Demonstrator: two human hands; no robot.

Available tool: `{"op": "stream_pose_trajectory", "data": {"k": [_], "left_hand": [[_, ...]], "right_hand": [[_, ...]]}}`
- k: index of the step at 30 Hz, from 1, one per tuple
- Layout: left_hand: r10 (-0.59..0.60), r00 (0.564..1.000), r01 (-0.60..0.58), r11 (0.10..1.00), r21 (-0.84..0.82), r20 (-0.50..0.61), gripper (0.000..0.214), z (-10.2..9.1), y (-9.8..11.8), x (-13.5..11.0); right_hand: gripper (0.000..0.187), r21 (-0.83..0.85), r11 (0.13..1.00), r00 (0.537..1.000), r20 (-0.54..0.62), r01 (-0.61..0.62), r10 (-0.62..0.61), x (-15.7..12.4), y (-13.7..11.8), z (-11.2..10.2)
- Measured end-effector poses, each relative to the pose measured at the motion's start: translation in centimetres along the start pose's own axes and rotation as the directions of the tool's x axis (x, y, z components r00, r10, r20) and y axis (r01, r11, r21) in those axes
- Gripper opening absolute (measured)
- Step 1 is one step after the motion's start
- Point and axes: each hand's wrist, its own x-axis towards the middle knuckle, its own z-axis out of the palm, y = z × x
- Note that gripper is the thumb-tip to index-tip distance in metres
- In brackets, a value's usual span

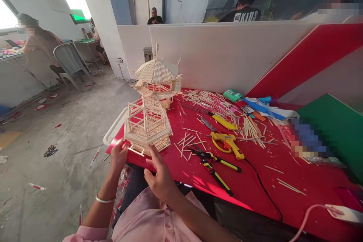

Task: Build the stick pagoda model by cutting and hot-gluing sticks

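Observation:
A half-open pavilion model made of thin wooden sticks (146,128) stands at the near left corner of the red table (181,162). My left hand (119,155) grips its lower left corner, with the fingertips partly hidden by the frame. Close to the model's front edge, my right hand (160,177) is open, its fingers apart and the index fingertip at the lower sticks; I cannot tell whether it presses on them. Just behind stands a second stick model (156,72) with a slatted, pointed roof.
Right of the models lie yellow-handled pliers (212,164), a yellow hot glue gun (228,143), a yellow utility knife (224,121) and many loose sticks (205,100). A white partition (215,56) borders the table's far side. A power strip (344,213) sits at the right front.

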Motion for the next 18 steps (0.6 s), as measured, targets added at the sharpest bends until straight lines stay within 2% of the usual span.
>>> {"op": "stream_pose_trajectory", "data": {"k": [3,8,12,15,18], "left_hand": [[-0.006,1.0,0.007,0.998,-0.059,0.018,0.034,0.5,-0.3,0.1],[-0.022,0.999,0.026,0.992,-0.12,0.032,0.04,0.3,-0.7,-0.3],[-0.052,0.996,0.044,0.991,-0.124,-0.068,0.038,0.1,-0.7,-1.9],[-0.033,0.988,0.005,0.983,-0.185,-0.151,0.042,0.6,-0.2,-3.7],[-0.041,0.974,-0.012,0.973,-0.232,-0.221,0.05,1.7,0.5,-5.4]], "right_hand": [[0.078,0.011,1.0,1.0,0.026,-0.006,0.006,-0.4,0.0,0.3],[0.071,-0.062,0.998,0.999,0.028,-0.031,0.032,-0.7,-0.6,-0.1],[0.059,-0.124,0.992,1.0,0.003,0.018,-0.018,-1.2,-1.3,-1.7],[0.04,-0.139,0.99,0.994,-0.108,0.014,-0.029,-1.3,-1.3,-3.6],[0.035,-0.189,0.982,0.945,-0.321,-0.001,-0.061,-0.2,-0.9,-5.8]]}}
